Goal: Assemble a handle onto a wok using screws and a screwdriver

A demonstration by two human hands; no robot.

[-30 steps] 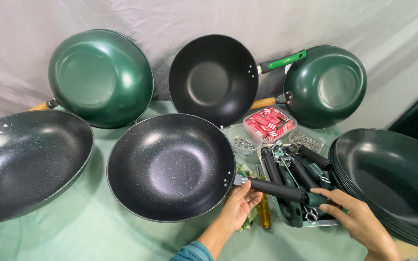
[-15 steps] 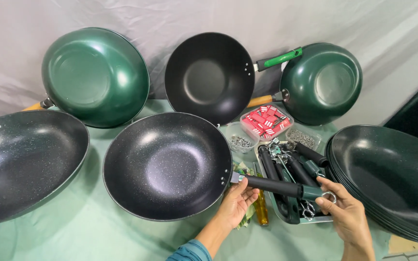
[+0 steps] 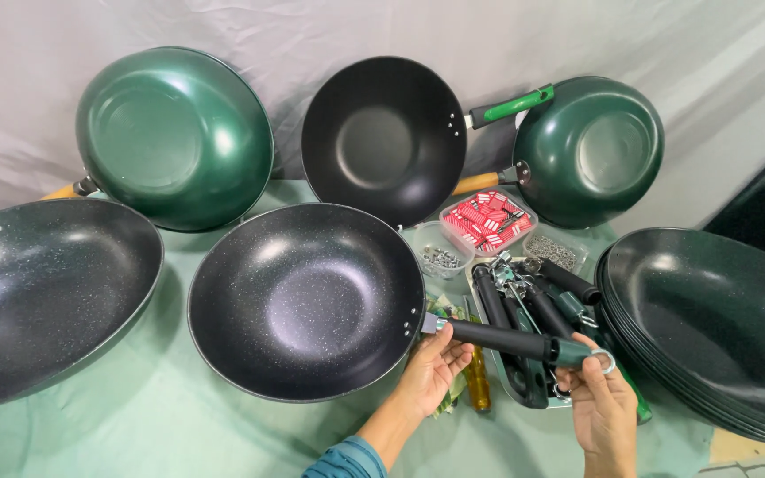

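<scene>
A black speckled wok [image 3: 305, 301] lies on the green cloth in front of me. Its black handle [image 3: 506, 340] sticks out to the right, with a metal ring at its end. My left hand [image 3: 431, 372] grips the handle near the wok's rim. My right hand [image 3: 602, 409] holds the handle's far end by the ring.
A tray of black handles [image 3: 524, 305] lies under the held handle. Behind it sit a tub of red pieces [image 3: 487, 219] and tubs of screws [image 3: 441, 257]. Stacked woks [image 3: 719, 323] stand at right, a large wok [image 3: 37, 296] at left, green woks [image 3: 174, 137] lean behind.
My right hand has slid along to the handle's ring end and closed on it. My left hand stays on the handle near the rim. The view shifted slightly.
</scene>
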